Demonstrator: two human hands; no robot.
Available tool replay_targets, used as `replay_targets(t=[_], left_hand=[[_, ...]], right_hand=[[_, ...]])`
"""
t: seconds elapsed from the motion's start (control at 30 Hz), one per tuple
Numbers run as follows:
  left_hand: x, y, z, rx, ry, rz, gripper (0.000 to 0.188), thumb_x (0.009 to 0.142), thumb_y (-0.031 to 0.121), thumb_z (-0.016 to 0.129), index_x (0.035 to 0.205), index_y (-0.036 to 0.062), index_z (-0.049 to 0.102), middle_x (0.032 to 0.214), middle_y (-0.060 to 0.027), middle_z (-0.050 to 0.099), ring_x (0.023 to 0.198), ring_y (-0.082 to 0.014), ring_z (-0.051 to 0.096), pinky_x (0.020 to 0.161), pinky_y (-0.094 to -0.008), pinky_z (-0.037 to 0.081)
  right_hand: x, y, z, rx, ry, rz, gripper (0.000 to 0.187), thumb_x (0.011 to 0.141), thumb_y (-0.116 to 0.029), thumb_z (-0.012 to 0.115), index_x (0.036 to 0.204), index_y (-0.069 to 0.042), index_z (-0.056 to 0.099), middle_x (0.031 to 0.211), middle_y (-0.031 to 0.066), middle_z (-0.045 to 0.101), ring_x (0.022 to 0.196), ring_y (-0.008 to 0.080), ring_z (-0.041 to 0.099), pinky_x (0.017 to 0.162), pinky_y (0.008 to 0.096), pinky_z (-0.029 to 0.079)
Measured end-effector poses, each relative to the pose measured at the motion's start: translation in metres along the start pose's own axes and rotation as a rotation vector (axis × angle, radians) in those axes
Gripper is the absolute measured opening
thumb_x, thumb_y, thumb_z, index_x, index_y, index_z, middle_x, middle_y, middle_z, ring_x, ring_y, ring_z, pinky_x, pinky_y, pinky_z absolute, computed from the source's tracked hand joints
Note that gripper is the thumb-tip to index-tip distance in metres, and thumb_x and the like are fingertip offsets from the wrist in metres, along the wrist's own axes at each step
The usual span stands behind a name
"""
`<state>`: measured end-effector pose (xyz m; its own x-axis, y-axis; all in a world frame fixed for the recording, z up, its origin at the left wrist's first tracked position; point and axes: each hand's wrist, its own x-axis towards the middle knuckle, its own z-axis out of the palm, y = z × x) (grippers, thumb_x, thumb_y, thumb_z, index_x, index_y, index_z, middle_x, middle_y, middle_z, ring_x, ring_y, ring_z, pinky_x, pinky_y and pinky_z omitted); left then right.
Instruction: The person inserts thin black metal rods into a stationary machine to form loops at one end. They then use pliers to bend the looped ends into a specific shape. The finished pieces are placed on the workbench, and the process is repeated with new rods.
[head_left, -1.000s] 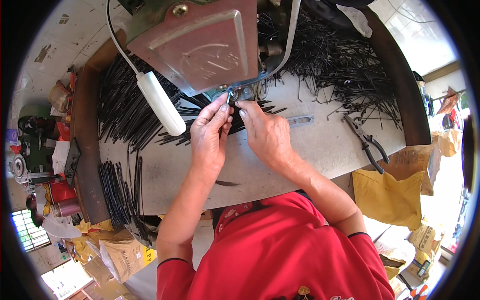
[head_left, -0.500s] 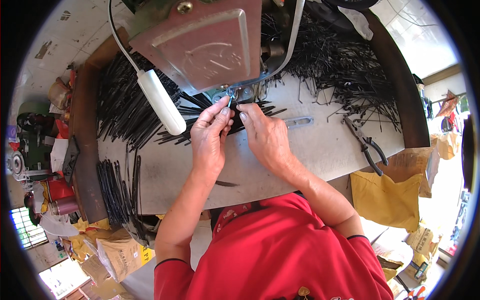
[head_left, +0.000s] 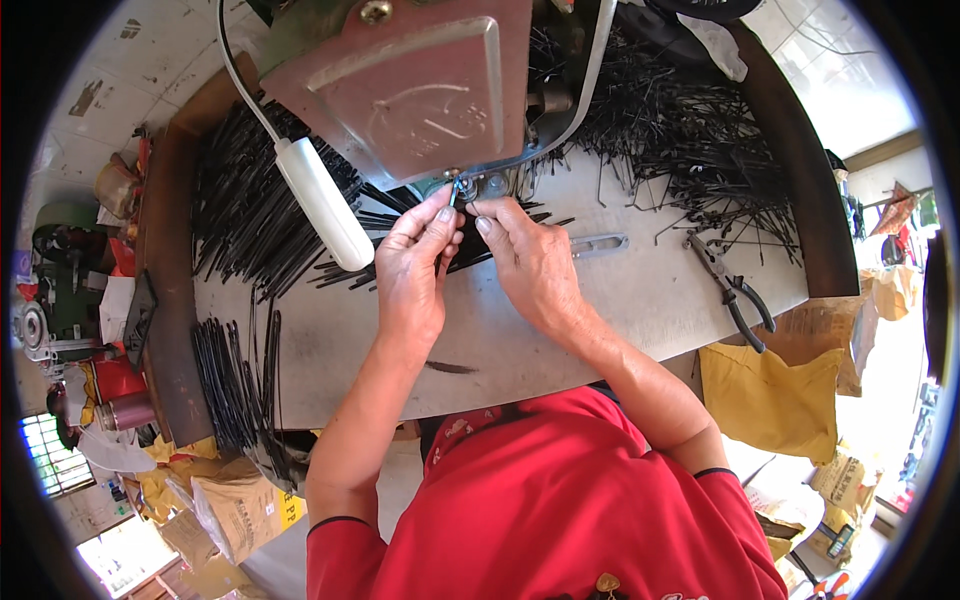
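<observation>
My left hand (head_left: pixel 412 265) is closed in a pinch just below the head of a machine (head_left: pixel 410 95) with a reddish housing. Between its thumb and forefinger stands a small thin bluish piece (head_left: pixel 454 194), too small to name. My right hand (head_left: pixel 535 260) is closed beside it, thumb and forefinger pressed together close to the machine's small round metal part (head_left: pixel 494 186). What these right fingers hold is hidden. Behind and under both hands, thin black rods (head_left: pixel 385 222) fan out on the metal worktop (head_left: pixel 520 345).
A white lamp (head_left: pixel 322 205) hangs left of my left hand. Large heaps of black rods (head_left: pixel 240 200) and bent black rods (head_left: pixel 690 150) cover both sides. Pliers (head_left: pixel 735 290) and a slotted metal strip (head_left: pixel 600 245) lie at right. A raised brown rim (head_left: pixel 168 300) borders the worktop.
Both hands have shifted very slightly to the left, still pinching near the machine. The bluish piece stays between my left fingertips. The tools and rods lie as before.
</observation>
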<state>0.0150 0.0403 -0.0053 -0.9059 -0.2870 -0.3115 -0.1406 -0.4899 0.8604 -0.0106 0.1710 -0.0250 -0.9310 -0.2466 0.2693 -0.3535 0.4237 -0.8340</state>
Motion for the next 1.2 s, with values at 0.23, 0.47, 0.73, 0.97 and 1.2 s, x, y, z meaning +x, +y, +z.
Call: replay_targets(t=[0.23, 0.47, 0.73, 0.97, 1.2], left_hand=[[0.006, -0.002, -0.003, 0.030, -0.035, 0.050, 0.027, 0.089, 0.006, 0.062, 0.116, 0.0002, 0.062, 0.088, -0.0018, 0.063, 0.075, -0.0059, 0.055, 0.068, -0.0190, 0.045], [0.004, 0.003, 0.003, -0.015, -0.024, 0.014, 0.027, 0.089, 0.005, 0.063, 0.115, -0.0003, 0.063, 0.087, -0.0023, 0.063, 0.074, -0.0065, 0.055, 0.068, -0.0186, 0.045], [0.004, 0.007, -0.012, 0.292, -0.080, 0.071, 0.028, 0.089, 0.008, 0.064, 0.116, 0.0000, 0.063, 0.088, -0.0042, 0.065, 0.073, -0.0066, 0.056, 0.067, -0.0191, 0.046], [0.007, 0.004, -0.008, 0.223, -0.078, 0.090, 0.029, 0.089, 0.010, 0.063, 0.117, 0.0034, 0.063, 0.089, -0.0029, 0.065, 0.075, -0.0061, 0.055, 0.069, -0.0183, 0.044], [0.002, 0.006, 0.001, 0.092, -0.028, 0.005, 0.026, 0.089, 0.006, 0.063, 0.115, -0.0011, 0.062, 0.087, -0.0032, 0.064, 0.074, -0.0069, 0.056, 0.067, -0.0185, 0.046]], right_hand=[[0.002, -0.003, -0.002, 0.032, 0.006, 0.011, 0.014, 0.092, -0.015, 0.054, 0.104, -0.009, 0.057, 0.069, 0.0199, 0.063, 0.064, 0.0393, 0.062, 0.057, 0.0466, 0.048], [0.002, -0.004, 0.003, 0.049, 0.051, 0.003, 0.014, 0.092, -0.016, 0.054, 0.103, -0.008, 0.057, 0.070, 0.0199, 0.063, 0.065, 0.0403, 0.062, 0.058, 0.0479, 0.048], [-0.004, -0.002, -0.007, -0.012, -0.046, 0.025, 0.014, 0.091, -0.015, 0.055, 0.103, -0.007, 0.057, 0.067, 0.0199, 0.062, 0.063, 0.0397, 0.062, 0.057, 0.0472, 0.048], [0.004, -0.006, -0.012, 0.002, -0.025, 0.002, 0.013, 0.091, -0.014, 0.055, 0.102, -0.006, 0.058, 0.066, 0.0196, 0.061, 0.063, 0.0386, 0.062, 0.055, 0.0455, 0.048], [0.003, 0.000, -0.003, 0.082, 0.033, -0.018, 0.012, 0.092, -0.013, 0.055, 0.101, -0.006, 0.057, 0.071, 0.0198, 0.063, 0.065, 0.0389, 0.062, 0.057, 0.0445, 0.048]])
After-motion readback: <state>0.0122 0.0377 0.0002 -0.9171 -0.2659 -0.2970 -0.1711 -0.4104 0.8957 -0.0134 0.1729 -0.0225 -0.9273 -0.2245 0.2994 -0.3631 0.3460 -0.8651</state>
